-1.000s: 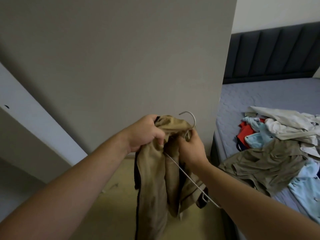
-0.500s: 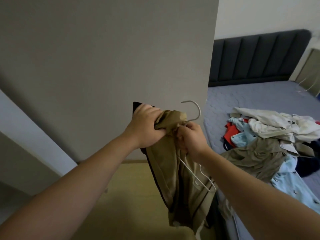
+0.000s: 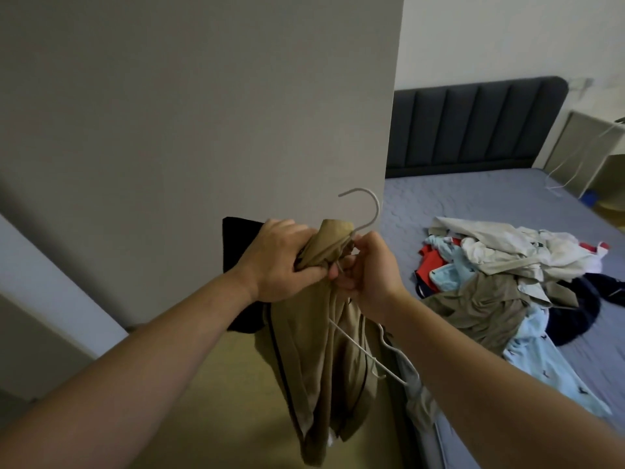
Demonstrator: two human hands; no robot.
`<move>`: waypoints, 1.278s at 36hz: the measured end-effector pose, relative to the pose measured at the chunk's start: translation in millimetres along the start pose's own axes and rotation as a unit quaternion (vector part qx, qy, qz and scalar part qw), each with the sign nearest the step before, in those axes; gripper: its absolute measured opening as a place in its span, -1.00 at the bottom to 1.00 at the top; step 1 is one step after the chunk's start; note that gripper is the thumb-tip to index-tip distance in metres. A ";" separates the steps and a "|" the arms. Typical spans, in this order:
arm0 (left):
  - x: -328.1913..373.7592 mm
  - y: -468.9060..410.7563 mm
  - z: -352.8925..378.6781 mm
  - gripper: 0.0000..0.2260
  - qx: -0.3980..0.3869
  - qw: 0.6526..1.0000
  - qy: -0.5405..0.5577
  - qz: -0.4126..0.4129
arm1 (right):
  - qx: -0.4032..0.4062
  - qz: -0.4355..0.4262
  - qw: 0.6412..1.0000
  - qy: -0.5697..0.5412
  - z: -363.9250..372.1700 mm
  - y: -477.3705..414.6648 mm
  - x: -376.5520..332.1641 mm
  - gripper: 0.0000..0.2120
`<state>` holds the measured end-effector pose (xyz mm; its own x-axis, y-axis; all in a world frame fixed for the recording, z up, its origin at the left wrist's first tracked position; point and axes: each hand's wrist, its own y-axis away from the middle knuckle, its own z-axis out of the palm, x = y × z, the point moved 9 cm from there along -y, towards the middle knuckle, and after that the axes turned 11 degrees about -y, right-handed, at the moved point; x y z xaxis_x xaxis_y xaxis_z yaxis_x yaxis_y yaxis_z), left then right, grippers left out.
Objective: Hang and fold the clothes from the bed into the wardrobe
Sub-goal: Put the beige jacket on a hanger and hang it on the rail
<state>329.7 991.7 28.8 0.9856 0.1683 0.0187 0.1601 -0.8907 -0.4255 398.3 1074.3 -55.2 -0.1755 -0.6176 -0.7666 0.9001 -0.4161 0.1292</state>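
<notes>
A tan garment with dark piping hangs bunched in front of me, with a dark lining patch showing behind my left wrist. My left hand grips the bunched top of the tan garment. My right hand pinches the neck of a white wire hanger, whose hook points up and whose shoulder bar runs down under my right forearm. A pile of clothes in beige, white, light blue, red and navy lies on the bed.
A tall grey wardrobe side panel stands straight ahead, close behind my hands. A dark padded headboard closes the bed's far end. A pale side table with a white cable sits at the right. Yellowish floor lies below.
My view has swung left and the hands have risen slightly. The hanger hook stands higher above the garment, and the dark lining has come into sight behind my left hand.
</notes>
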 end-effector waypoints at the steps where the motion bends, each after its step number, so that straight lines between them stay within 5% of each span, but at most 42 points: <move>1: 0.6 0.5 0.0 -0.63 0.001 1.000 -0.012 -0.002 | 0.012 0.000 1.000 0.005 -2.0 -0.9 -1.3 -0.69; 4: 1.4 2.1 -2.0 -0.44 0.015 0.999 -0.021 -0.030 | 0.028 0.010 1.000 -0.003 -6.7 -3.3 -1.7 -0.70; 13: -15.3 13.5 -21.4 -0.57 0.105 0.987 -0.057 -0.103 | 0.074 0.090 0.974 0.192 -55.2 -5.8 27.4 -0.62; 17: -20.1 17.1 -43.3 -0.54 0.136 0.984 -0.041 -0.104 | 0.108 0.135 0.915 0.364 -73.6 -6.8 43.4 -0.40; 23: -16.1 14.2 -93.2 -0.57 0.185 0.979 -0.043 -0.077 | 0.056 0.220 0.829 0.512 -67.3 -0.5 83.1 0.05; 25: -15.4 14.5 -111.3 -0.58 0.204 0.976 -0.048 -0.064 | 0.061 0.225 0.850 0.473 -63.9 -1.9 95.7 -0.02; 27: -16.8 16.5 -126.8 -0.59 0.221 0.972 -0.059 -0.058 | 0.074 0.216 0.876 0.425 -60.6 -4.4 102.9 -0.35; 31: -33.6 25.8 -142.5 -0.60 0.224 0.966 -0.102 -0.077 | 0.036 0.194 0.847 0.494 -50.2 -12.9 106.7 -0.72; 35: -75.8 52.5 -148.0 -0.54 0.226 0.946 -0.173 -0.153 | 0.054 0.171 0.822 0.540 -47.7 -20.4 94.1 -0.79; 42: -139.4 112.0 -159.2 -0.49 0.224 0.875 -0.313 -0.294 | 0.047 0.109 0.877 0.466 -26.5 -49.4 61.5 -0.51; 44: -149.8 125.7 -165.8 -0.48 0.223 0.863 -0.327 -0.315 | 0.021 0.086 0.834 0.544 -15.4 -61.0 49.4 -0.27; 46: -158.4 137.0 -170.2 -0.48 0.216 0.856 -0.329 -0.335 | 0.000 0.081 0.739 0.668 -7.0 -73.0 42.1 -0.03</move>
<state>204.9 771.1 121.5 0.4133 0.9085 -0.0628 0.5021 -0.2848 -0.8165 328.1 1083.3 -101.3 0.4858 0.5521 -0.6776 0.8659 -0.4095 0.2873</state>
